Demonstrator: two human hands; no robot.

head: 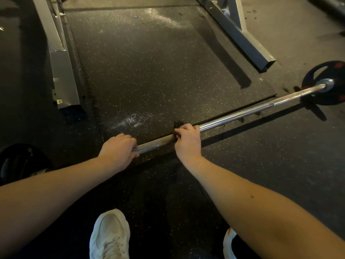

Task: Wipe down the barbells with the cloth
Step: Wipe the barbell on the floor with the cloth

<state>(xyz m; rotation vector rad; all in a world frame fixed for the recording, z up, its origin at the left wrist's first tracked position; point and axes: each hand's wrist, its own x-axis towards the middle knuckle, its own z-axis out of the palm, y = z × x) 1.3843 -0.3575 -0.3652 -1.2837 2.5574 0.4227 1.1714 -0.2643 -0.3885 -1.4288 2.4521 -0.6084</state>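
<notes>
hands (119, 146) (187, 141) on barbell (242, 114), lower-left to upper-right

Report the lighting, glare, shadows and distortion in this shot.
Head view: dim, warm lighting; glare streaks along the chromed barbell; the bar throws a hard dark shadow on the floor toward the person; the rack legs seem splayed by wide-angle distortion; the dark item under the right hand is too murky to identify.

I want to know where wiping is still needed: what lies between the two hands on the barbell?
In the head view, only a bare, dull stretch of the barbell runs between the left hand and the right hand; no cloth lies on it.
</notes>
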